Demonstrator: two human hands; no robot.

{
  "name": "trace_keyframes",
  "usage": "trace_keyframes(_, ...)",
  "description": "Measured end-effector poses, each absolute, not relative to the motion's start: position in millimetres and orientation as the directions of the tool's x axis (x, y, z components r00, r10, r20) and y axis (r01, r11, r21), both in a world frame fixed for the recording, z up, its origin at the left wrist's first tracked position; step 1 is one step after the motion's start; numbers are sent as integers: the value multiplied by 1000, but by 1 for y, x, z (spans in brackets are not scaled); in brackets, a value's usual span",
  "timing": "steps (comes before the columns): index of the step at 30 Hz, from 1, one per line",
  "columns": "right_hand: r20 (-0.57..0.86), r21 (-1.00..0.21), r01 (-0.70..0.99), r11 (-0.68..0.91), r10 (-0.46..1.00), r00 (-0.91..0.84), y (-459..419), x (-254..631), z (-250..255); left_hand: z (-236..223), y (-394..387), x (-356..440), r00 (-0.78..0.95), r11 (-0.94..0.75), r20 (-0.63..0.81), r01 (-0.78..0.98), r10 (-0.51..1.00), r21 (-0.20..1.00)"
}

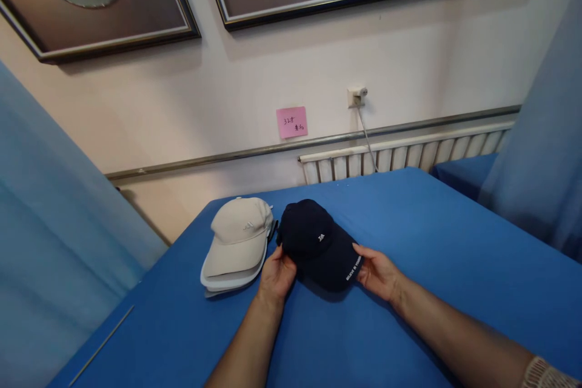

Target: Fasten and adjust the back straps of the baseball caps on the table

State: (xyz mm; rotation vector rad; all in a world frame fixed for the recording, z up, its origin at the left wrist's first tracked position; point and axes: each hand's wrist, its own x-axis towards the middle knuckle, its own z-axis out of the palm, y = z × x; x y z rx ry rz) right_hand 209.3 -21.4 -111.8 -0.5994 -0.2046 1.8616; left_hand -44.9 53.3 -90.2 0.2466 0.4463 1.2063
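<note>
Both my hands hold a dark navy baseball cap [304, 236] just over the blue-covered table. A small white emblem marks its front, and white lettering runs along the brim's edge. My left hand [276, 273] grips the cap's lower left side, its fingertips partly hidden under the crown. At the right, my right hand [376, 271] pinches the brim, thumb on top and fingers beneath. Just left of the navy cap lies a stack of caps [239, 233], with a beige one on top and paler brims showing below it.
The blue table cover [409, 230] reaches toward a white radiator [386, 157] and a wall rail [218, 159]. A plugged cord hangs from the socket [356, 97]. Blue curtains [59, 242] flank both sides. A thin rod [100, 345] lies at the left edge.
</note>
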Motion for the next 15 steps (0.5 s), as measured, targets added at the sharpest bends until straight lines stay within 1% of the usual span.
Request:
trace_keyframes(2, -244, -425, -866, -264, 955, -170, -22, 209, -109, -83, 52, -48, 215, 286, -210, -866, 954, 411)
trace_keyframes(4, -205, -422, -884, -203, 971, -126, -23, 208, -105, -78, 47, -45, 233, 322, -247, -843, 941, 431)
trace_keyframes(7, -183, -435, -886, -161, 979, -88, -25, 205, -103, -75, 29, -25, 395, 505, -317, -708, 862, 493)
trace_keyframes(9, -182, -478, -863, -165, 980, -86, -25, 202, -107, -76, 15, -7, 494, 591, -332, -592, 804, 548)
trace_keyframes(10, -194, -512, -838, -188, 976, -100, -25, 200, -109, -77, 9, 1, 491, 576, -317, -574, 811, 582)
trace_keyframes(11, -217, -558, -798, -228, 968, -125, -25, 199, -110, -78, 5, 7, 456, 526, -288, -579, 842, 623)
trace_keyframes(13, -295, -682, -663, -307, 946, -134, -25, 196, -108, -77, 2, 11, 388, 445, -252, -570, 887, 691)
trace_keyframes(14, -330, -760, -572, -311, 941, -72, -27, 195, -102, -75, 2, 9, 364, 412, -233, -557, 902, 722)
trace_keyframes(15, -326, -840, -469, -273, 945, 34, -30, 194, -95, -73, 4, 6, 353, 386, -216, -537, 910, 750)
